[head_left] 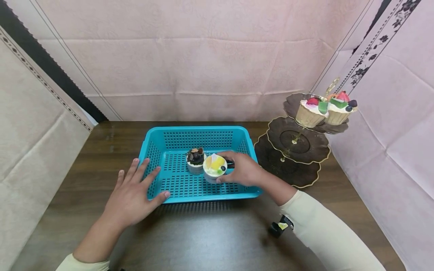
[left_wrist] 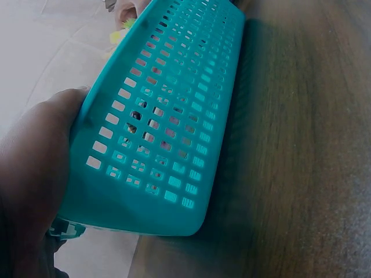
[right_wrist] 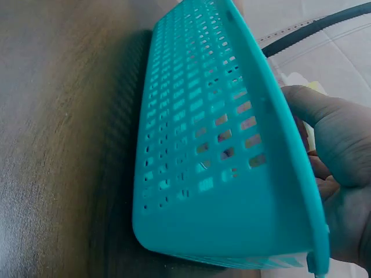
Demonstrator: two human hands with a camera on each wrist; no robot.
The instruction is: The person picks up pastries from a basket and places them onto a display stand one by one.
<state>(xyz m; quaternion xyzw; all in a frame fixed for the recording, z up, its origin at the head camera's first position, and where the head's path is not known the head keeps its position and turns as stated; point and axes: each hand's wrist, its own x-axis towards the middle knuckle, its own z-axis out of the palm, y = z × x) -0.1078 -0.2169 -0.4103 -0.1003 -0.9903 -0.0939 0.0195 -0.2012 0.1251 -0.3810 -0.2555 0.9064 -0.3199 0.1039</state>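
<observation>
My right hand (head_left: 245,170) reaches over the right side of a turquoise plastic basket (head_left: 203,197) and grips a cupcake with yellow fruit topping (head_left: 215,165) between thumb and fingers. Just left of it inside the basket stands a cupcake with dark chocolate topping (head_left: 196,156). A dark bit shows between the yellow-topped cupcake and my palm. My left hand (head_left: 133,195) lies with fingers spread at the basket's front left corner, its thumb at the rim. In the right wrist view, the basket wall hides most of the held cupcake.
A dark three-tier stand with gold scalloped edges (head_left: 306,150) rises right of the basket. Its top tier carries a cupcake with red and green topping (head_left: 310,114) and another with berries (head_left: 339,113). Pale cloth (head_left: 203,67) hangs behind the brown wooden table (head_left: 190,237).
</observation>
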